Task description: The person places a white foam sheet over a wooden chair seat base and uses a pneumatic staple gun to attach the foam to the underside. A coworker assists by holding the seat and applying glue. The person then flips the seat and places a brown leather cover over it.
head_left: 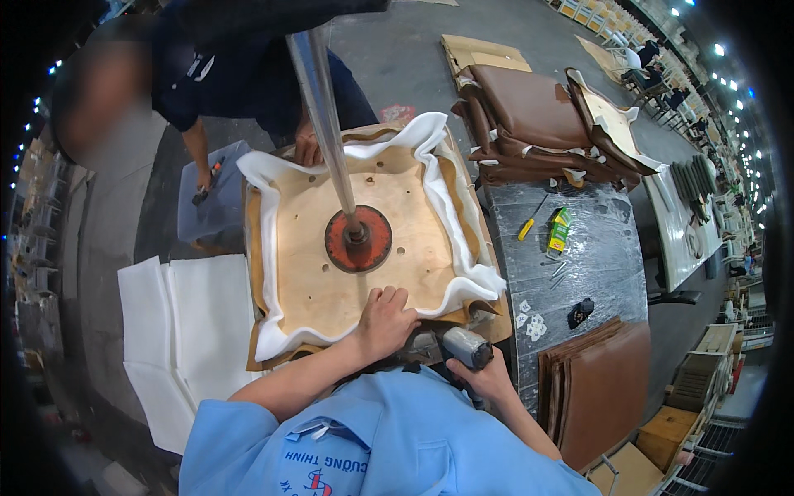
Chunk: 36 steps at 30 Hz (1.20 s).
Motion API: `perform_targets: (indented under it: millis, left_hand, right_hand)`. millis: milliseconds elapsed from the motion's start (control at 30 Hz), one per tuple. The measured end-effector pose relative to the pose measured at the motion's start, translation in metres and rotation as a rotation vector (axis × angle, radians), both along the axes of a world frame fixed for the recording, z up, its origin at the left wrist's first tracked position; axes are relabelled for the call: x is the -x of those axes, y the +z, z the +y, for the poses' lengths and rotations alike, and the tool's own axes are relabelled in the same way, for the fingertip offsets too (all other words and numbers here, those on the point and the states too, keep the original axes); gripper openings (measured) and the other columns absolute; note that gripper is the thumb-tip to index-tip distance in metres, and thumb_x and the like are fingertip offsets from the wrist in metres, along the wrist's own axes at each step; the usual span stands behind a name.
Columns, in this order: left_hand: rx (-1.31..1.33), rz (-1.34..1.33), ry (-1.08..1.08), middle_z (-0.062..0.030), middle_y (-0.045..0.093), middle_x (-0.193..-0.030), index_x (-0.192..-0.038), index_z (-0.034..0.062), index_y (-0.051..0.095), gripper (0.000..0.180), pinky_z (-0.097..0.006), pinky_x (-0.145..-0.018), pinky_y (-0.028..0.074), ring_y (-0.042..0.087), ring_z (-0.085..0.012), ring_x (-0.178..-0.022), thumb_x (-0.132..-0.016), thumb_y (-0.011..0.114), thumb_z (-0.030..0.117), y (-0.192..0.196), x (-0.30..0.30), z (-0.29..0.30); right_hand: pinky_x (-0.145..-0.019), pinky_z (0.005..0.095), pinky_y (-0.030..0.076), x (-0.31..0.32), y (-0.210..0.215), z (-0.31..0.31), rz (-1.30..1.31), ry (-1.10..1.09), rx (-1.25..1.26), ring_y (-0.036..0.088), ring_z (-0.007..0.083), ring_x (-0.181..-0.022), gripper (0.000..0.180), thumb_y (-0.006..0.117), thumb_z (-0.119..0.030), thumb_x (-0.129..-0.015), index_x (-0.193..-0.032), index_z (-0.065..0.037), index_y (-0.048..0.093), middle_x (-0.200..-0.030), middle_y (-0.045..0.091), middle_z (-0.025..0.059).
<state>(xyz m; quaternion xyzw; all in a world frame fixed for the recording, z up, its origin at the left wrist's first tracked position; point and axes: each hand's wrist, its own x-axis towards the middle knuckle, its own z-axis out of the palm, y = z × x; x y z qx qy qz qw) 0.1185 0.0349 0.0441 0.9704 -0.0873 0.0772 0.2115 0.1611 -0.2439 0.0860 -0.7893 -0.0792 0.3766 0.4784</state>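
Before me lies a square plywood seat panel (318, 289), edged all round by white padding (322, 337) and brown covering material (467, 227) beneath it. A metal rod (331, 140) ending in a red round press plate (372, 248) bears on the panel's middle. My left hand (389, 321) is closed at the near edge, fingers curled over the padding. In my right hand (488, 376) is a grey staple gun (468, 347), near the panel's near right corner; its nose is partly hidden.
Across the panel, a co-worker's hand (308, 145) rests at the far edge; the other hand (203, 178) holds a tool above a clear plastic bin (194, 217). White padding sheets (207, 322) lie left. A right-hand table (529, 273) carries a yellow screwdriver (527, 229), green box (560, 229) and brown covers (608, 388).
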Motion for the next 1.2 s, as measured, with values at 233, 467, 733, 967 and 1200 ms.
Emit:
perform_targets:
  millis: [233,467,733,967,1200]
  left_hand:
    - [0.183,0.131,0.134,-0.0091,0.061,-0.103,-0.079,0.0091,0.08,0.02,-0.047,-0.096,0.041,0.056,-0.03,-0.107,-0.089,0.082,0.026,-0.013,-0.021,0.02]
    - [0.276,0.028,0.231,-0.0077,0.059,-0.099,-0.076,0.0088,0.078,0.022,-0.048,-0.095,0.04,0.054,-0.0289,-0.106,-0.087,0.084,0.027,-0.034,-0.029,0.019]
    - [0.297,-0.015,0.32,-0.0089,0.059,-0.1,-0.081,0.0098,0.079,0.022,-0.049,-0.096,0.04,0.054,-0.0323,-0.108,-0.088,0.082,0.03,-0.049,-0.031,0.015]
    - [0.295,0.102,0.324,-0.012,0.061,-0.117,-0.091,0.0068,0.082,0.026,-0.051,-0.105,0.04,0.052,-0.0333,-0.123,-0.093,0.078,0.032,-0.051,-0.03,0.008]
    - [0.139,0.063,0.304,-0.0101,0.06,-0.126,-0.098,0.0059,0.082,0.037,-0.051,-0.112,0.038,0.05,-0.0318,-0.13,-0.084,0.087,0.039,-0.042,-0.011,0.01]
  right_hand:
    - [-0.065,0.0313,0.06,-0.012,0.009,0.033,0.107,-0.144,0.02,0.072,0.0128,-0.072,0.039,0.088,-0.018,-0.096,-0.126,0.001,0.072,-0.091,0.076,0.0052]
    - [-0.061,0.0312,0.059,-0.025,0.012,0.045,0.081,-0.083,0.088,0.071,0.0129,-0.07,0.033,0.086,-0.018,-0.098,-0.121,0.0,0.072,-0.087,0.074,0.0051]
    - [-0.055,0.0335,0.056,-0.066,0.024,0.095,0.166,-0.047,0.15,0.07,0.0157,-0.063,0.032,0.084,-0.021,-0.099,-0.117,0.001,0.071,-0.089,0.074,0.0067]
    - [-0.049,0.0318,0.052,-0.08,0.026,0.121,0.108,0.037,0.206,0.069,0.0159,-0.058,0.027,0.082,-0.021,-0.098,-0.113,0.0,0.073,-0.084,0.072,0.0065]
    - [-0.047,0.032,0.052,-0.077,0.013,0.121,0.066,0.024,0.182,0.067,0.0161,-0.055,0.029,0.083,-0.021,-0.098,-0.116,-0.002,0.071,-0.087,0.072,0.0064]
